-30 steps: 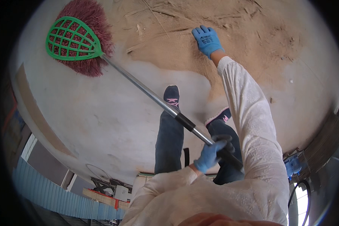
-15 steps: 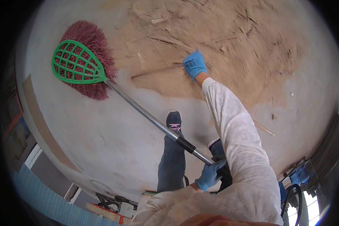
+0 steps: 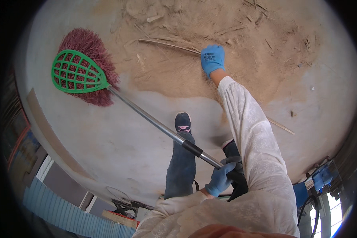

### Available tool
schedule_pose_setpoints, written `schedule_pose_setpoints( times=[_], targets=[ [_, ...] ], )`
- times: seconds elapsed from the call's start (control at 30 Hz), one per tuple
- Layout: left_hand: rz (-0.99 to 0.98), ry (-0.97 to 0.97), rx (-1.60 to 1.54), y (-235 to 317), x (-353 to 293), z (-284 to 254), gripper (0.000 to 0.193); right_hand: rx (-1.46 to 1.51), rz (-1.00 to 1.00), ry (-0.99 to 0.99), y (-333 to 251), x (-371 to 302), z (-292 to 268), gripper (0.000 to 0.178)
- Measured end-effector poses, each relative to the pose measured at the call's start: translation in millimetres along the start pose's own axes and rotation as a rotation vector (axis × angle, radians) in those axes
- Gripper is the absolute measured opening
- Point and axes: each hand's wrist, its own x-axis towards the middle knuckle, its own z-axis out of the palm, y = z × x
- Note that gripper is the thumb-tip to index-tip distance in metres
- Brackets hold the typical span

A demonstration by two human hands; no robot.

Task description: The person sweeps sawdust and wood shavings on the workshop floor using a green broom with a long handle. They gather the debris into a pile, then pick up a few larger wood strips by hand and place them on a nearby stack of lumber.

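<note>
Broom (image 3: 87, 71) with a green plastic lattice head and dark red bristles, lying low on the grey concrete floor (image 3: 107, 139) at upper left, its bristles at the edge of the sawdust spread. Metal handle (image 3: 146, 117) runs from the head diagonally down to the right, passing over the left leg, to a black sleeve section just above the left hand. Left hand (image 3: 220, 178), in a blue glove, is wrapped around the lower end of the handle, grip pressed together on it; the very end of the handle is lost behind the glove and dark clothing. Right hand (image 3: 213, 59), also blue-gloved, reaches far forward on a white lace-patterned sleeve (image 3: 250, 131), fingers down in the sawdust at the near end of a long thin wood strip (image 3: 168, 43); whether the grip pinches the strip or only rests on it cannot be told, since the fingertips are hidden under the back of the hand. Sawdust and wood scraps (image 3: 242, 31) cover the upper part of the floor. Dark shoe with pink marking (image 3: 183, 123) stands below the handle; the other shoe is mostly hidden by the right sleeve. Second loose strip (image 3: 281, 126) lies right of the sleeve. Blue machine part (image 3: 321, 180) at lower right is cut off by the dark rim and hard to make out.
</note>
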Motion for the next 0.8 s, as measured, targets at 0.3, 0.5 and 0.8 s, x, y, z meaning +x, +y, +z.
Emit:
schedule_pose_setpoints(
  times=[0.3, 0.5, 0.8],
  targets=[
    [0.226, 0.017, 0.187, -20, -7, -10, 0.026, 0.121, -0.007, 0.093, -69, 52, 9, 0.015],
    [0.432, 0.092, 0.293, -31, -11, -8, 0.032, -0.002, -0.119, 0.06, -89, 58, 11, 0.014],
    [0.13, 0.043, -0.139, -31, -13, 7, 0.032, 0.178, -0.08, 0.095, -78, 34, -12, 0.012]
  ],
)
